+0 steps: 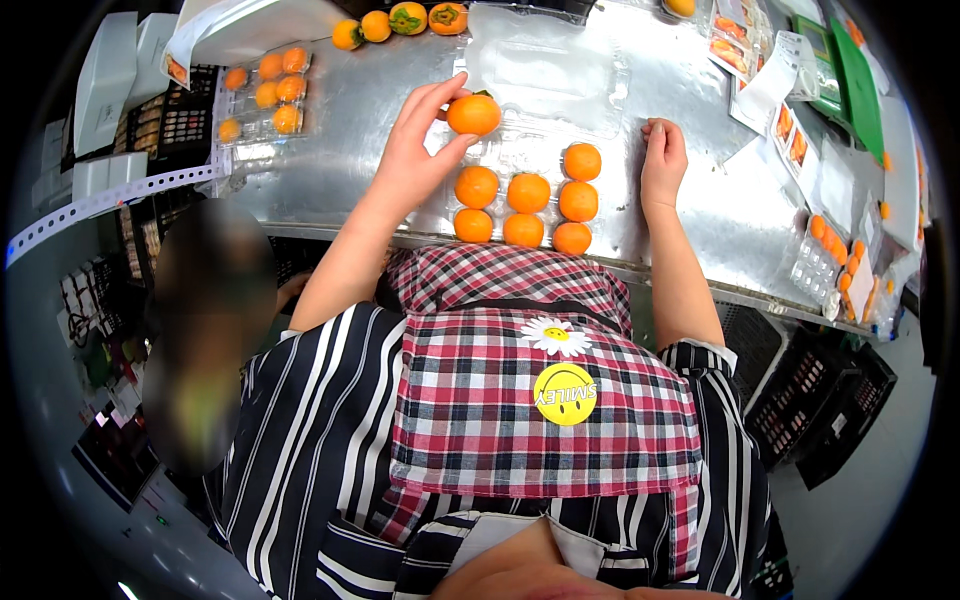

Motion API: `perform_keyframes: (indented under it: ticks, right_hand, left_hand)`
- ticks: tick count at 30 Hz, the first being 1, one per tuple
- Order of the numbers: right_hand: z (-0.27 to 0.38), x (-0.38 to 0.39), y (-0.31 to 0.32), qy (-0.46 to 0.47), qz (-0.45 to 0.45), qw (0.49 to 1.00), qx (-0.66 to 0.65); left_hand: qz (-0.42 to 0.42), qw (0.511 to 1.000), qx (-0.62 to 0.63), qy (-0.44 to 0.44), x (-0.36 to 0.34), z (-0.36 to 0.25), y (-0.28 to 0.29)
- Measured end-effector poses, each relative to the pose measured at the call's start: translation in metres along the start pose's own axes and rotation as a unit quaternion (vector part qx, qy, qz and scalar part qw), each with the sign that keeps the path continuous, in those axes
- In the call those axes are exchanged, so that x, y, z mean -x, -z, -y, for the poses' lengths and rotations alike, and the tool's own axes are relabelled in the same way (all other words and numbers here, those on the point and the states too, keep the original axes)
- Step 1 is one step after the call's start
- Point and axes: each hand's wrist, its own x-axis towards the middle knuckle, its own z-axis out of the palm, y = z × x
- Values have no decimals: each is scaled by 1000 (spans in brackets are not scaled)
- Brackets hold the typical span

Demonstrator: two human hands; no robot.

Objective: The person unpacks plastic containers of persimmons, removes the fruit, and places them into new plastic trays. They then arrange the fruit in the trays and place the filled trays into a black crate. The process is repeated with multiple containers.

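Note:
An orange persimmon with a green calyx is held between the thumb and fingers of my left hand. It is over the far left corner of a clear plastic tray, whose see-through lid lies folded back beyond it. Several persimmons sit in rows in the tray, and the right column reaches one fruit farther back than the middle one. On the metal table to the right of the tray rests my right hand, its fingers curled together with nothing visible in them.
Loose persimmons line the far edge. A filled clear pack stands at the left. Printed labels, a green box and packs of small orange fruit lie at the right. Black crates stand below the table; another person is at my left.

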Motion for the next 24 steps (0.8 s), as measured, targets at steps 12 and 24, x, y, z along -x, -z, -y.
perform_keyframes:
  ticks: [12,24]
  right_hand:
    - [9,1,-2,-6,5,1000,5]
    - [2,5,8,6,13,1000,25]
  left_hand:
    - [-135,980,-58,-132,9,3,6]
    - [-256,722,638,75,-42,50,97]
